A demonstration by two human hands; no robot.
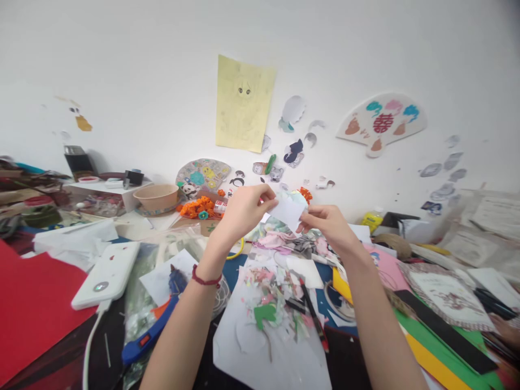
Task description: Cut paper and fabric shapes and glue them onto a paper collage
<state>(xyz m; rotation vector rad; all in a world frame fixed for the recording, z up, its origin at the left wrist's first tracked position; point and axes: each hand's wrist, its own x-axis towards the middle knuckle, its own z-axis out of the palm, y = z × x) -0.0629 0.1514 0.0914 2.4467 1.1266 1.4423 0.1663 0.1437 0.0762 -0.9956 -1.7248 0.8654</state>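
Both hands are raised over the table, with a small piece of white paper stretched between them. My left hand pinches its upper left edge between thumb and fingers. At the opposite edge, the thumb and fingers of my right hand grip it. Behind the paper lies a heap of pink, grey and pale scraps. Below the hands, a white sheet bears many small paper cuttings, a green scrap and a black pen with a red end.
On the left are a blue glue gun, a white power bank with a cable and red paper. A beige bowl and orange flowers stand behind. At right lie tape and a black strip.
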